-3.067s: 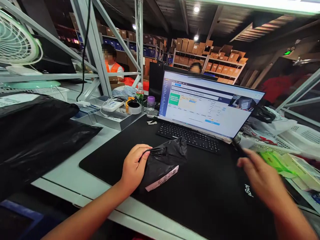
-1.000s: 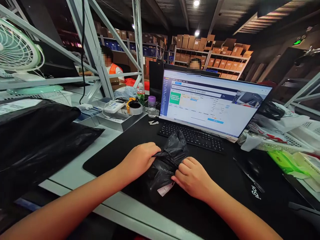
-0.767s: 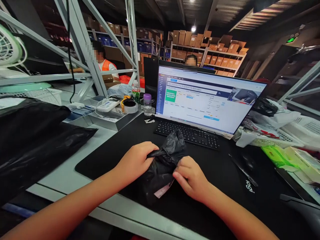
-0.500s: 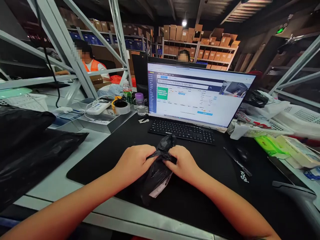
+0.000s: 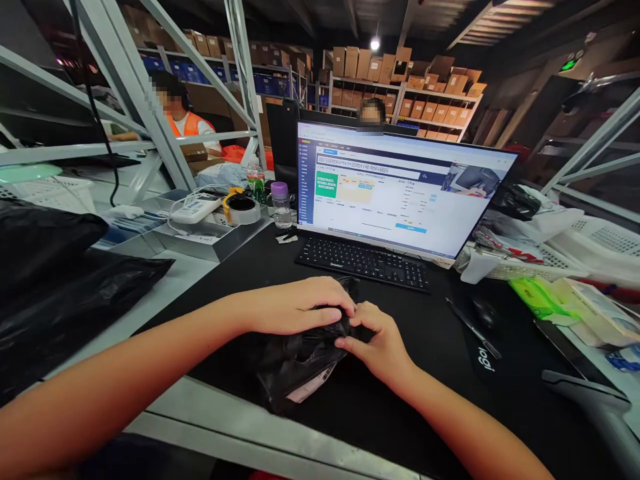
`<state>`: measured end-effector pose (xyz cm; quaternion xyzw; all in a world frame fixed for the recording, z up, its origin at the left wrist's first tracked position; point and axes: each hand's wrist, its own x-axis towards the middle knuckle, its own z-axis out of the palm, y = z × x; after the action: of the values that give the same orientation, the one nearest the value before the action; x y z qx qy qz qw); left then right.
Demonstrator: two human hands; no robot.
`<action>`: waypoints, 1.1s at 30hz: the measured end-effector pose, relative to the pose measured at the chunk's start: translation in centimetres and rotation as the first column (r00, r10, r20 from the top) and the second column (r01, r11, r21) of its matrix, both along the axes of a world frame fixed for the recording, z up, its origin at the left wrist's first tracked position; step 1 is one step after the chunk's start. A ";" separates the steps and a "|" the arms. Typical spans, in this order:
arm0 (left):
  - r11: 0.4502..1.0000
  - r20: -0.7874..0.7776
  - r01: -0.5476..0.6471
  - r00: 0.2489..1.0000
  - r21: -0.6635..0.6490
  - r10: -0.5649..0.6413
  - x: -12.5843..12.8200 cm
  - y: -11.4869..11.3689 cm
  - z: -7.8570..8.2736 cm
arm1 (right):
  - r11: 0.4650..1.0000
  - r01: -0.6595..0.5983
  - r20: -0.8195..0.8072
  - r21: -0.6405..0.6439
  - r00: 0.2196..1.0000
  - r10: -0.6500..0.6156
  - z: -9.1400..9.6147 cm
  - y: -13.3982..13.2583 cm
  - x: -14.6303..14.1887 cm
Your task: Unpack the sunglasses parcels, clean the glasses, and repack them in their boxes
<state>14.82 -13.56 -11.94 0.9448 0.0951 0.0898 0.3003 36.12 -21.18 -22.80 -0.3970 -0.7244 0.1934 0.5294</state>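
A crumpled black plastic bag point(image 5: 285, 367) with a white label point(image 5: 313, 385) low on its side lies on the black desk mat point(image 5: 210, 293), in front of the keyboard point(image 5: 365, 261). My left hand point(image 5: 310, 307) lies over the top of the bag, fingers curled round its gathered plastic. From the right, my right hand point(image 5: 377, 333) pinches the same bunched part between thumb and fingers. The fingertips of both hands nearly meet there. What is inside the bag is hidden.
Behind the keyboard stands a monitor point(image 5: 390, 193). Larger black bags point(image 5: 65, 307) lie at the left. A tape roll point(image 5: 243, 208) and a purple-capped bottle point(image 5: 281, 207) stand back left. A box cutter point(image 5: 473, 327), mouse point(image 5: 483, 312) and scanner point(image 5: 585, 393) lie at the right. Two people are beyond.
My left hand has moved right and over the bag's top, closer to my right hand. The bag's body has spread wider toward the left. My right hand has shifted slightly right.
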 end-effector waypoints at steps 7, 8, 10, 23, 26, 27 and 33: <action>0.999 -0.091 0.023 0.996 0.030 -0.020 1.2 0.3 -4.2 | 0.987 -0.137 0.101 -0.084 0.984 0.145 0.6 -0.3 1.3; 0.998 -0.087 0.059 0.995 0.021 -0.057 1.3 0.3 -4.6 | 0.979 -0.177 0.112 -0.103 0.976 0.188 0.7 -0.3 1.4; 0.995 -0.050 0.103 0.994 0.010 -0.102 1.3 0.6 -4.8 | 0.962 -0.239 0.126 -0.134 0.959 0.256 1.0 -0.1 1.5; 0.943 0.227 -0.312 0.933 0.115 0.281 -6.0 5.8 -4.4 | 0.864 -0.340 0.441 -0.371 0.754 0.486 5.9 1.2 5.1; 0.925 0.279 -0.347 0.913 0.155 0.296 -4.7 4.0 -4.4 | 0.944 -0.098 0.549 -0.314 0.792 0.265 5.4 0.4 3.4; 0.923 0.296 -0.335 0.916 0.191 0.272 -3.9 2.9 -4.1 | 0.959 -0.036 0.584 -0.282 0.786 0.201 5.1 0.1 2.6; 0.909 0.161 -0.067 0.987 0.410 0.000 -0.2 -4.2 -3.5 | 0.959 -0.126 0.589 -0.256 0.766 0.258 4.4 -3.1 -0.2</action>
<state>14.58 -17.75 -15.43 0.9752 0.0663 0.1872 0.0980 35.93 -24.28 -18.37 -0.4131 -0.8708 0.1786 0.1980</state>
